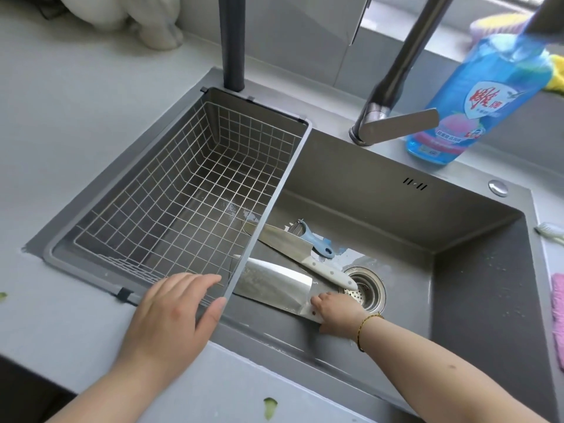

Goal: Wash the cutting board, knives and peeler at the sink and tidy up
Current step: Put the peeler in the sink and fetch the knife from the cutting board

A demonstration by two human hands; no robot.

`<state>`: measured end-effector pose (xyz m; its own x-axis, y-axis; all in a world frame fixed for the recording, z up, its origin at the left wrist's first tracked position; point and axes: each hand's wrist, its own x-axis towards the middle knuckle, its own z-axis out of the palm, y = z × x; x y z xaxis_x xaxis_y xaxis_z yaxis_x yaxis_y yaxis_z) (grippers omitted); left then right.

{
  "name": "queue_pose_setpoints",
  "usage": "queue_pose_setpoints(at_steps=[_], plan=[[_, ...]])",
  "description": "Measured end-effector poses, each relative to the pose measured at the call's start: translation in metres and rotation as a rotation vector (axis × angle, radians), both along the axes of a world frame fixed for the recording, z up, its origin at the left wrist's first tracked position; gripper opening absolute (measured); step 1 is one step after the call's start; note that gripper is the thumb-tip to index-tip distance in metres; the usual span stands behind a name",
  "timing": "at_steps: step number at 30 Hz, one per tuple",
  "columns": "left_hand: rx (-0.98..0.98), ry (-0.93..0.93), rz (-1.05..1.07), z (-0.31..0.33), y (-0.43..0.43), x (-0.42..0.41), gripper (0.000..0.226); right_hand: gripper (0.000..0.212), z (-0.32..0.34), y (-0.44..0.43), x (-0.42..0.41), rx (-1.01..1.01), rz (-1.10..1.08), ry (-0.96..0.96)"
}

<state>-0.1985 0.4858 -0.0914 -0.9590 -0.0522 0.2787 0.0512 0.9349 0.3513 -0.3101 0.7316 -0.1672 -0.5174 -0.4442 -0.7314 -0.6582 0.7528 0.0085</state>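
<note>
Sink (476, 270) below us, and our right grip (337, 312) is down at its bottom, clenched around the white handle of the cleaver (274, 285), whose broad blade runs off leftward under the wire basket (171, 190). Just beyond that grip the slimmer knife (293, 248) lies slanted with its handle tip over the drain (364, 290), and the blue peeler (314, 239) rests on its blade, while our left grip (174, 312) clamps the basket's near corner, thumb on the rim. Far off past the right grip, the blue soap bottle (476, 96) stands on the counter (45, 123) beside the faucet (393, 117).
</note>
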Motion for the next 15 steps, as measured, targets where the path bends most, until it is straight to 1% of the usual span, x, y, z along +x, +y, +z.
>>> queue_pose_setpoints(at_steps=[3, 5, 7, 9, 12, 14, 15], plan=[[0.002, 0.007, -0.007, 0.002, 0.000, 0.000, 0.062, 0.036, 0.016, 0.007, -0.002, 0.034, -0.002, 0.050], [0.013, 0.017, -0.005, 0.005, 0.001, 0.001, 0.045, 0.030, 0.029, 0.010, -0.001, 0.072, -0.004, 0.110], [0.019, 0.027, -0.004, 0.006, 0.001, 0.002, 0.036, 0.030, 0.044, 0.011, 0.003, 0.095, -0.037, 0.160], [0.060, 0.027, -0.027, 0.010, 0.001, 0.004, 0.034, 0.030, 0.062, 0.007, 0.009, 0.089, -0.101, 0.201], [0.142, -0.024, -0.058, 0.021, -0.001, 0.011, 0.036, 0.026, 0.093, -0.005, 0.028, 0.017, -0.155, 0.274], [0.285, -0.069, -0.020, 0.030, -0.004, 0.018, 0.043, 0.026, 0.115, -0.019, 0.044, -0.050, -0.182, 0.312], [0.336, -0.096, 0.003, 0.033, -0.008, 0.022, 0.044, 0.025, 0.127, -0.028, 0.052, -0.091, -0.202, 0.330]])
